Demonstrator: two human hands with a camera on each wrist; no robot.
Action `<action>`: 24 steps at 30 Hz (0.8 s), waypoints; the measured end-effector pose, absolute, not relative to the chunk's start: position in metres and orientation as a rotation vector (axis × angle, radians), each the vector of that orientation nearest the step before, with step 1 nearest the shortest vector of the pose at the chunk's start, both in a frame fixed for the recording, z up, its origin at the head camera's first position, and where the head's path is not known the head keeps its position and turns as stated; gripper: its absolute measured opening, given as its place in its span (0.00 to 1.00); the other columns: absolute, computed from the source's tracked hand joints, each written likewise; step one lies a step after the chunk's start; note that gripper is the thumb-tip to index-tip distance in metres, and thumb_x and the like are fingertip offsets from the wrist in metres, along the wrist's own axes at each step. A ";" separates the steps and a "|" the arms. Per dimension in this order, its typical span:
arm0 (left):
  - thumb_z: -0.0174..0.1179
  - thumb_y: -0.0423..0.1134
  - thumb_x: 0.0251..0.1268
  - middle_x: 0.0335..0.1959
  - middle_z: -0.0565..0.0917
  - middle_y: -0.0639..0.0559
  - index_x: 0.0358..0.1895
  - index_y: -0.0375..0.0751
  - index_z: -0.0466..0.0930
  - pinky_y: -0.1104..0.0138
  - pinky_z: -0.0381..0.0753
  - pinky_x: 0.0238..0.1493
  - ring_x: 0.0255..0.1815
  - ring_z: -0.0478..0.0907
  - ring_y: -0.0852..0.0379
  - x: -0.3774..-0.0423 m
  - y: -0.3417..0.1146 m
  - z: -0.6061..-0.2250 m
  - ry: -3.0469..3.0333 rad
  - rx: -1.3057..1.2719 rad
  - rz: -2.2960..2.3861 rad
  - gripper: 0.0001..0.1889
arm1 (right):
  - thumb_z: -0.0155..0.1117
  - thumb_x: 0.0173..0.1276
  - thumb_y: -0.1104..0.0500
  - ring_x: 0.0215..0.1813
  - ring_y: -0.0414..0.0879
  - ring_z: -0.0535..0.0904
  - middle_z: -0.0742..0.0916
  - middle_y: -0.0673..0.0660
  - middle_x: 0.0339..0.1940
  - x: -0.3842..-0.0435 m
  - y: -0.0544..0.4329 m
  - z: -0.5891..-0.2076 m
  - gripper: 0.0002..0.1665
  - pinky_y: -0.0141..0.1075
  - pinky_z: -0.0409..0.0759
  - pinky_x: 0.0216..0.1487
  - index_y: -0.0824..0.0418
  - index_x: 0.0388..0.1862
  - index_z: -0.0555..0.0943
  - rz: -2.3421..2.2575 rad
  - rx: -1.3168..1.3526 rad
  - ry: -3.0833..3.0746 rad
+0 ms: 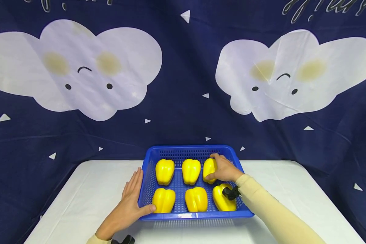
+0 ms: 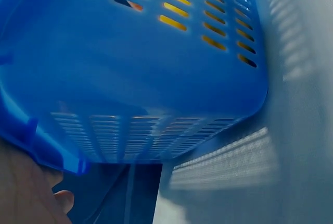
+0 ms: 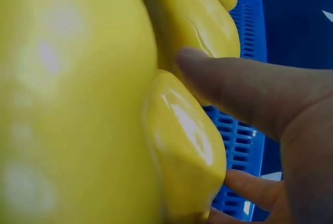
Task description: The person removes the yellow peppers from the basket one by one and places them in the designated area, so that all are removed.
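Note:
A blue plastic basket (image 1: 196,215) holds several yellow bell peppers in two rows. My right hand (image 1: 224,169) grips the back-right bell pepper (image 1: 208,168), thumb on its near left side and fingers around the far side. In the right wrist view that pepper (image 3: 190,146) lies between thumb and fingers, while the front-right bell pepper (image 3: 73,99) looms close to the camera. My left hand (image 1: 128,203) rests on the basket's front-left corner, its fingers extended along the left rim and its thumb over the front rim.
Beside the held pepper lies the back-middle bell pepper (image 1: 191,171). The slotted basket wall (image 2: 130,67) fills much of the left wrist view. A white table (image 1: 94,183) supports the basket; behind hangs a navy cloth (image 1: 183,112) with cloud faces.

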State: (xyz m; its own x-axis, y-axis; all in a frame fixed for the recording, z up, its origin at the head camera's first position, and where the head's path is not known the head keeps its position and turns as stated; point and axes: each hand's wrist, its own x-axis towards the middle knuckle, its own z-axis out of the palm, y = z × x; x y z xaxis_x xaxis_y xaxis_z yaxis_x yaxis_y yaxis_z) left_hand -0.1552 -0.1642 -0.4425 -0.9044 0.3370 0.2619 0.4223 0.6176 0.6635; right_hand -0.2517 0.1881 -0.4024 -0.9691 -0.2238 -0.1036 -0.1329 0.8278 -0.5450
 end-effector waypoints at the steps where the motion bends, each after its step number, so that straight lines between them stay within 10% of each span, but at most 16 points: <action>1: 0.69 0.61 0.56 0.82 0.39 0.34 0.80 0.30 0.36 0.31 0.36 0.70 0.80 0.35 0.30 -0.155 -0.164 -0.442 -2.724 -0.645 -1.157 0.63 | 0.82 0.53 0.54 0.61 0.62 0.74 0.75 0.71 0.64 -0.251 0.188 -0.402 0.54 0.57 0.71 0.66 0.69 0.73 0.64 -0.819 -0.283 2.849; 24: 0.75 0.67 0.43 0.81 0.38 0.31 0.79 0.26 0.36 0.31 0.36 0.70 0.80 0.35 0.30 -0.157 -0.166 -0.441 -2.770 -0.689 -1.135 0.73 | 0.87 0.43 0.57 0.56 0.61 0.75 0.79 0.69 0.57 -0.257 0.182 -0.403 0.58 0.53 0.74 0.62 0.70 0.70 0.66 -0.660 -0.279 2.906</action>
State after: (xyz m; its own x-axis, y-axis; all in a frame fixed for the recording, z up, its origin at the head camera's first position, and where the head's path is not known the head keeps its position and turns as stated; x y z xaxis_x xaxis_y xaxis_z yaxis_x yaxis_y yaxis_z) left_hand -0.1567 -0.1664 -0.4411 -0.8971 0.3782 0.2284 0.4297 0.6270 0.6497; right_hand -0.2572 0.1816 -0.4035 -0.9718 -0.2125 -0.1025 -0.1474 0.8861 -0.4395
